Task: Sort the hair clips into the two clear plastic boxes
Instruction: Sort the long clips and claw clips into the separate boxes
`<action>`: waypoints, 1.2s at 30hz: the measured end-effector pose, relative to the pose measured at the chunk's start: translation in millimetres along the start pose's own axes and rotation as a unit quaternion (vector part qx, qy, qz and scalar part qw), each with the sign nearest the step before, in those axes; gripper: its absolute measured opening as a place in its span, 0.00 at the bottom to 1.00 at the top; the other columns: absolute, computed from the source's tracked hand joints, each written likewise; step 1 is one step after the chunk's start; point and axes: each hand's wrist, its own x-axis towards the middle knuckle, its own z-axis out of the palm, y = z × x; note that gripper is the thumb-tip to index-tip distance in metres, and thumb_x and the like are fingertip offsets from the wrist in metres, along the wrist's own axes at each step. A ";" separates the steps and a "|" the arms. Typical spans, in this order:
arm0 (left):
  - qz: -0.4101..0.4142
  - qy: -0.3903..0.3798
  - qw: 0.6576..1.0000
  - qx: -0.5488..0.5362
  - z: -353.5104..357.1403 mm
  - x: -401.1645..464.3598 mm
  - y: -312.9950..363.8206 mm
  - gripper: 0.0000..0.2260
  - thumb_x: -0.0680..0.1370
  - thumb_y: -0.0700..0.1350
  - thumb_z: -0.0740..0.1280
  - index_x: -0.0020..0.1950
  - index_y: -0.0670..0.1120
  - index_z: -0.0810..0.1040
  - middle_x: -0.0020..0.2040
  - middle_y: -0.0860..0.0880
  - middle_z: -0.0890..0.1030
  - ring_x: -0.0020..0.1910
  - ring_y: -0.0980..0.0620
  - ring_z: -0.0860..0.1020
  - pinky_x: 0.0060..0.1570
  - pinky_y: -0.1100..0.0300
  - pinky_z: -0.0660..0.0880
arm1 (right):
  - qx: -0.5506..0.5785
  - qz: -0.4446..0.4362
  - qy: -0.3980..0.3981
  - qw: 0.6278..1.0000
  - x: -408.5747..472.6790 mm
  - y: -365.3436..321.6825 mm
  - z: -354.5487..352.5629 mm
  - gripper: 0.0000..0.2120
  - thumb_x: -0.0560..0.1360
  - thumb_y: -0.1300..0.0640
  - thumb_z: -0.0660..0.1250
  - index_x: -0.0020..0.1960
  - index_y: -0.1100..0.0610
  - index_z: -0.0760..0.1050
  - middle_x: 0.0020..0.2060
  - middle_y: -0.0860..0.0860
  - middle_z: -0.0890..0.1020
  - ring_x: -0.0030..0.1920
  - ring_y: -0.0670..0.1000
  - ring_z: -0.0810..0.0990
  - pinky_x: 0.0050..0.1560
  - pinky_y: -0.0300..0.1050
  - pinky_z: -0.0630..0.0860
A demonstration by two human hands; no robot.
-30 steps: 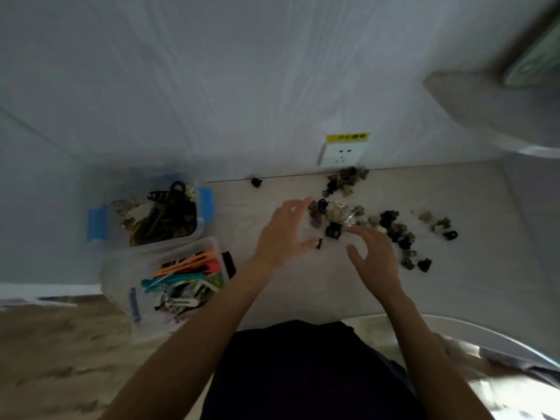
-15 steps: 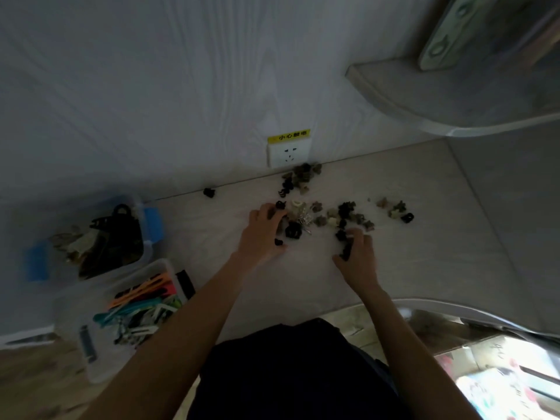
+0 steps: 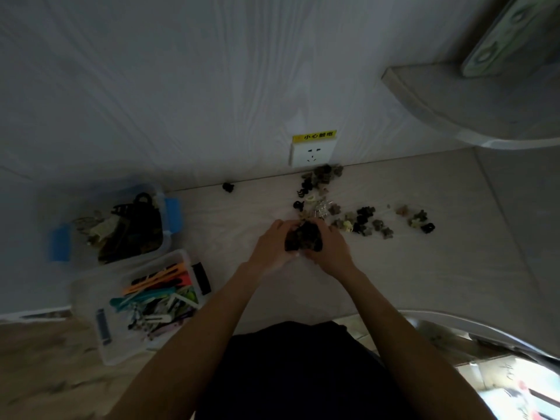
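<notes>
My left hand (image 3: 269,248) and my right hand (image 3: 331,250) are cupped together around a bunch of small dark claw clips (image 3: 304,241) just above the table. More small claw clips (image 3: 362,221) lie scattered on the table to the right and toward the wall. At the left stands a clear box with blue latches (image 3: 174,213) holding dark and pale claw clips. In front of it a second clear box (image 3: 88,295) holds long coloured clips.
A white wall socket (image 3: 312,153) with a yellow label sits just behind the clips. One stray black clip (image 3: 228,187) lies by the wall. A grey rounded shelf (image 3: 460,110) juts out at the upper right. The table's front edge curves at the lower right.
Both hands have come together from apart on the table and now cup a bunch of small clips between them. The camera has shifted a little.
</notes>
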 end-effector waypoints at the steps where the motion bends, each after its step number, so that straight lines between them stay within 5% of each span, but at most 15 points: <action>1: 0.002 -0.001 1.000 -0.005 -0.9 -0.2 -0.3 0.29 0.70 0.44 0.72 0.69 0.50 0.67 0.62 0.46 0.72 0.60 0.49 0.71 0.54 0.64 0.64 | -0.002 -0.010 -0.001 1.000 1.2 0.3 -0.5 0.30 0.69 0.56 0.72 0.68 0.53 0.64 0.59 0.60 0.74 0.59 0.60 0.73 0.53 0.47 0.70; 7: 0.024 0.036 0.998 -0.046 -22.1 -24.0 4.1 0.25 0.71 0.43 0.72 0.67 0.49 0.70 0.57 0.46 0.74 0.56 0.48 0.74 0.58 0.54 0.72 | 0.053 -0.088 0.026 0.994 -5.8 -8.9 -1.7 0.27 0.69 0.59 0.72 0.66 0.52 0.68 0.58 0.53 0.77 0.56 0.51 0.75 0.56 0.46 0.73; 10: 0.034 0.103 0.991 -0.084 -40.8 -48.7 -0.2 0.24 0.71 0.40 0.72 0.65 0.48 0.71 0.57 0.45 0.73 0.53 0.47 0.76 0.56 0.49 0.75 | 0.090 -0.140 0.016 0.986 -11.9 -33.1 1.9 0.25 0.70 0.59 0.71 0.64 0.51 0.68 0.55 0.48 0.74 0.55 0.53 0.76 0.53 0.59 0.77; 22: -0.040 0.369 0.928 -0.035 -153.3 -141.2 -61.1 0.22 0.72 0.37 0.70 0.65 0.48 0.72 0.60 0.47 0.72 0.56 0.50 0.75 0.57 0.59 0.74 | 0.113 -0.333 -0.134 0.926 -2.3 -203.5 63.7 0.26 0.69 0.62 0.72 0.65 0.52 0.68 0.51 0.41 0.75 0.51 0.47 0.77 0.48 0.50 0.79; 28: -0.099 0.387 0.915 -0.050 -193.0 -158.8 -104.4 0.22 0.73 0.39 0.70 0.66 0.47 0.71 0.59 0.45 0.73 0.52 0.48 0.76 0.53 0.58 0.75 | 0.033 -0.379 -0.200 0.903 18.9 -263.9 103.9 0.27 0.69 0.64 0.72 0.66 0.59 0.67 0.59 0.56 0.76 0.57 0.51 0.75 0.52 0.38 0.71; 30: -0.123 0.373 0.918 -0.059 -200.4 -160.1 -114.8 0.22 0.74 0.40 0.69 0.66 0.48 0.71 0.60 0.45 0.73 0.50 0.51 0.76 0.51 0.61 0.73 | -0.002 -0.381 -0.213 0.900 25.9 -276.5 114.7 0.27 0.69 0.63 0.72 0.66 0.59 0.67 0.59 0.57 0.76 0.57 0.54 0.76 0.50 0.42 0.74; 34: -0.178 0.340 0.923 -0.032 -211.6 -162.9 -130.4 0.23 0.70 0.50 0.66 0.65 0.50 0.71 0.58 0.44 0.75 0.53 0.44 0.77 0.54 0.49 0.75 | -0.083 -0.398 -0.189 0.894 40.9 -288.9 136.7 0.25 0.69 0.61 0.71 0.65 0.59 0.69 0.60 0.57 0.77 0.59 0.57 0.75 0.59 0.51 0.71; 36: -0.199 0.333 0.922 -0.004 -214.1 -164.7 -138.0 0.21 0.72 0.45 0.67 0.65 0.49 0.72 0.58 0.43 0.76 0.54 0.42 0.76 0.53 0.52 0.73 | -0.113 -0.395 -0.174 0.895 46.2 -289.9 143.8 0.25 0.70 0.62 0.69 0.66 0.56 0.69 0.62 0.57 0.76 0.61 0.57 0.72 0.61 0.52 0.70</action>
